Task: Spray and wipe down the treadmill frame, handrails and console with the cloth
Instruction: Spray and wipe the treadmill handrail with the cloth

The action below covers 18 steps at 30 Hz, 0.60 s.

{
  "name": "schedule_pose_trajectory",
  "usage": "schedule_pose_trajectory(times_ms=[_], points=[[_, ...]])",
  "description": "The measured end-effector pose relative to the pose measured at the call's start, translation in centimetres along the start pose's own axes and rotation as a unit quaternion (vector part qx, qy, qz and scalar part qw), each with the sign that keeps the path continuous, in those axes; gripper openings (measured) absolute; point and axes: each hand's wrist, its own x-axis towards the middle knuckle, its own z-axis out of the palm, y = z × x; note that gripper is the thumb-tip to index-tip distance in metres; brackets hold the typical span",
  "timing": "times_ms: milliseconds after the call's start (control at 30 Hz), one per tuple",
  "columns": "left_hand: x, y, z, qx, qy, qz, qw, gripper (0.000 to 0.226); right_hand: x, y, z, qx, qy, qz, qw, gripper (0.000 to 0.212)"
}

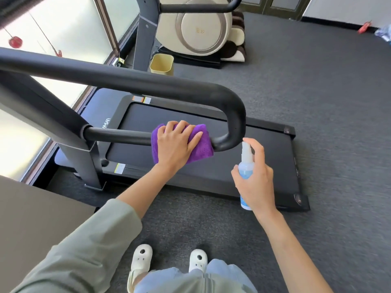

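Observation:
A black treadmill stands in front of me, its belt deck point(211, 166) low on the floor. Its black handrail point(232, 115) loops from a long upper bar down to a lower bar. A purple cloth point(201, 144) is wrapped over the lower bar just left of the bend. My left hand point(177, 142) lies on the cloth with fingers curved over the bar. My right hand point(256, 176) grips a clear spray bottle point(246, 166) of blue liquid upright, right of the bend, index finger on the nozzle top.
The treadmill's grey upright post point(84, 157) stands at the left. A beige massage chair point(203, 26) and a small yellow bin point(161, 64) sit behind. A window wall runs along the left. Grey carpet point(317, 92) spreads to the right. My white shoes point(169, 261) are below.

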Motion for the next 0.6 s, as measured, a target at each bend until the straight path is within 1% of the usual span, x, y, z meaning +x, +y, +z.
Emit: schedule_pose_trajectory(times_ms=[67,133,200,233,267,333,367,400,467,500,533,600], points=[[0.4,2.7,-0.1,-0.025,-0.010,-0.009,1.000,0.050,-0.1,-0.1,-0.4,0.008,0.000,-0.007,1.000,0.069],[0.7,5.5,-0.5,-0.066,-0.009,-0.040,0.997,0.050,-0.2,-0.1,-1.1,0.009,0.009,-0.018,1.000,0.069],[0.8,7.4,-0.8,-0.123,0.024,-0.094,0.988,0.047,-0.3,0.1,-1.7,0.013,0.020,-0.013,1.000,0.069],[0.8,7.9,-1.0,-0.171,0.046,-0.132,0.975,0.045,-0.3,0.2,-2.0,0.018,0.025,-0.012,0.999,0.068],[0.8,8.4,-1.2,-0.236,0.065,-0.173,0.954,0.042,-0.4,0.3,-2.2,0.022,0.028,-0.014,0.999,0.069],[1.2,9.2,-2.1,-0.365,0.091,-0.228,0.898,0.039,-0.3,0.5,-2.5,0.023,0.035,-0.022,0.999,0.069],[1.4,9.5,-2.4,-0.401,0.105,-0.226,0.882,0.039,-0.3,0.6,-2.6,0.023,0.037,-0.024,0.999,0.069],[1.5,9.5,-2.7,-0.417,0.118,-0.207,0.877,0.039,-0.2,0.6,-2.7,0.023,0.039,-0.027,0.999,0.069],[1.4,9.0,-2.8,-0.426,0.107,-0.149,0.886,0.041,0.0,0.6,-2.7,0.025,0.045,-0.035,0.998,0.069],[1.1,8.6,-2.5,-0.415,0.087,-0.118,0.898,0.042,0.0,0.6,-2.7,0.026,0.046,-0.038,0.998,0.069],[0.7,8.2,-2.0,-0.381,0.064,-0.090,0.918,0.045,0.1,0.6,-2.7,0.026,0.048,-0.041,0.998,0.070],[0.1,7.5,-1.0,-0.277,0.014,-0.048,0.959,0.053,0.1,0.6,-2.6,0.023,0.049,-0.048,0.997,0.070]])
